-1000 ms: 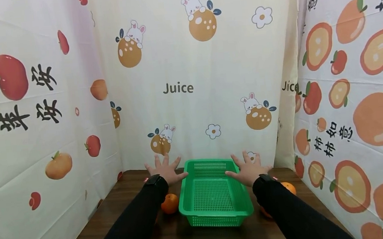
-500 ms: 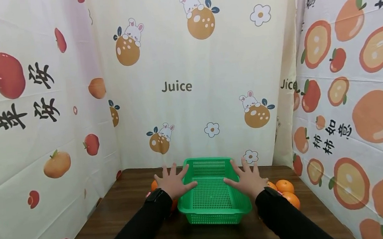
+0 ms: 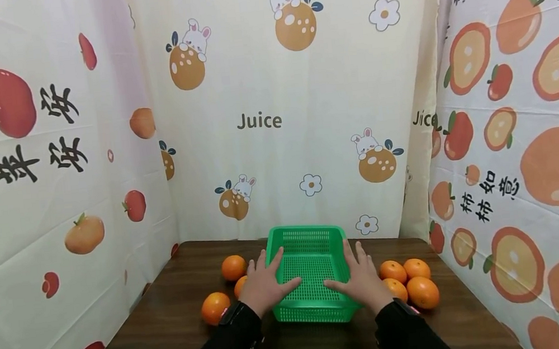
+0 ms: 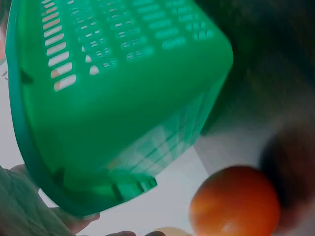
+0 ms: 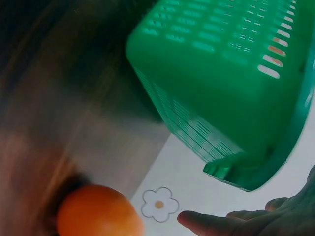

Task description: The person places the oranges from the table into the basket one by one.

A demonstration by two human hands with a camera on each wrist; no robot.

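A green plastic basket (image 3: pixel 313 313) with slotted walls stands on the table, nothing inside it. My left hand (image 3: pixel 264 285) is over its left rim, fingers spread and straight. On the opposite side my right hand (image 3: pixel 362 279) hovers by the right rim, thumb pointing inward over the basket. Neither hand holds anything; contact with the rim cannot be made out. The left wrist view has the basket's side (image 4: pixel 123 98) close up, with the hand (image 4: pixel 34 211) at the lower left corner. In the right wrist view the fingers (image 5: pixel 216 223) lie below the basket's rim (image 5: pixel 295 132).
Left of the basket are oranges, one at the back (image 3: pixel 234 267), one nearer (image 3: pixel 216 308), another partly behind the left hand (image 3: pixel 240 286). Several oranges (image 3: pixel 423 292) cluster at the right. The brown table (image 3: pixel 157 326) is enclosed by fruit-printed cloth (image 3: pixel 262 153) on three sides.
Both hands have come back toward me and slightly inward from beyond the basket's sides. Oranges at left and right that the arms covered now show. The basket has stayed about in place.
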